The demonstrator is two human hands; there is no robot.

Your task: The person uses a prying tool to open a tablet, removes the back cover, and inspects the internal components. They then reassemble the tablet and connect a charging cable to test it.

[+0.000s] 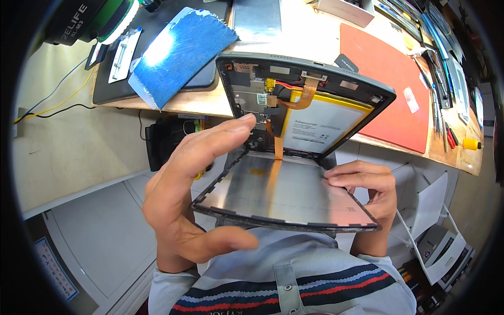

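Observation:
An opened tablet is spread like a book in front of my chest. Its back housing (pixel 367 94) leans upright against the table edge, showing a silver battery (pixel 315 123) with yellow borders and a circuit board at the left. The screen panel (pixel 299 194) lies toward me, its metallic inner side up. An orange flex cable (pixel 279 148) runs between the two halves. My right hand (pixel 370 186) grips the panel's right edge, fingertips on the metal face. Around the left corner, my left hand (pixel 184 194) is open, thumb and fingers wide apart; whether its palm touches the panel is hidden.
On the wooden table lie a blue cloth (pixel 184 52), a black pad (pixel 113 86) and a red-orange mat (pixel 383 100). Several hand tools (pixel 438 100) sit at the right. A round green-and-black device (pixel 89 21) hangs at upper left. A white folding stool (pixel 433 226) stands lower right.

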